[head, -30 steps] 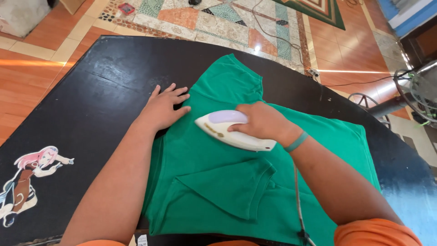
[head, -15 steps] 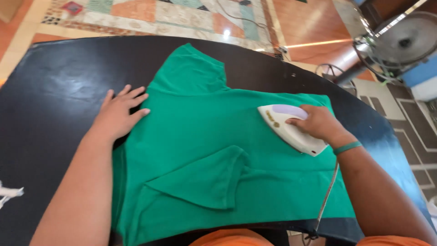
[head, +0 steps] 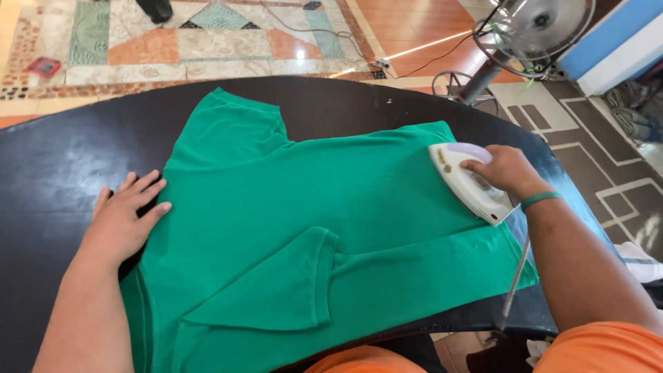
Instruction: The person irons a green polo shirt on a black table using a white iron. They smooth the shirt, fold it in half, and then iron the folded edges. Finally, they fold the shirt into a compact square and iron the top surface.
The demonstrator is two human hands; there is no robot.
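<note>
Lying spread across the black table (head: 55,159), the green shirt (head: 331,228) is showing one sleeve folded over its front near the person and the other sleeve pointing away toward the tiled floor (head: 166,41). The right hand (head: 507,169) is gripping the handle of the white iron (head: 469,181), which is resting on the shirt's right edge with its cord (head: 514,283) hanging off the table's near side. The left hand (head: 124,221) is lying flat and open, fingers spread, pressing on the shirt's left edge, while a standing fan (head: 539,27) is sitting on the floor beyond the table.
</note>
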